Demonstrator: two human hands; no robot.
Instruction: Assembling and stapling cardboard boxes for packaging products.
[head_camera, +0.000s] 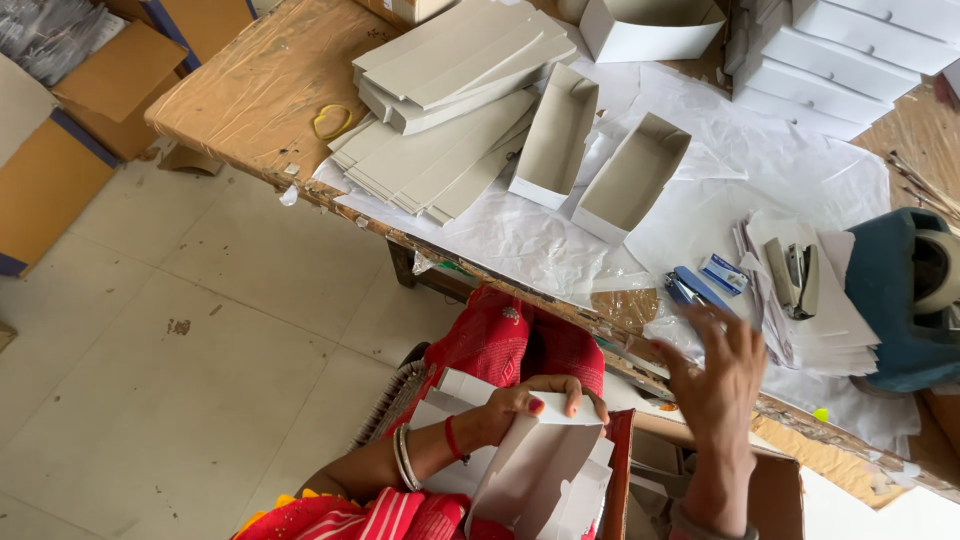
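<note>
A stack of flat grey card blanks lay fanned on the wooden table, within reach of the seat, probably so each could be pulled off in turn. Just right of it, two folded open trays sat side by side on white paper, their long axes running from the table edge toward the far right.

Lower down, the person's left hand gripped the top edge of a half-folded white box, fingers curled over it and thumb behind (held over the lap, below the table edge). Its long axis ran slanting down and left, the open side facing right.

The right hand was spread, empty, reaching toward a blue stapler.
</note>
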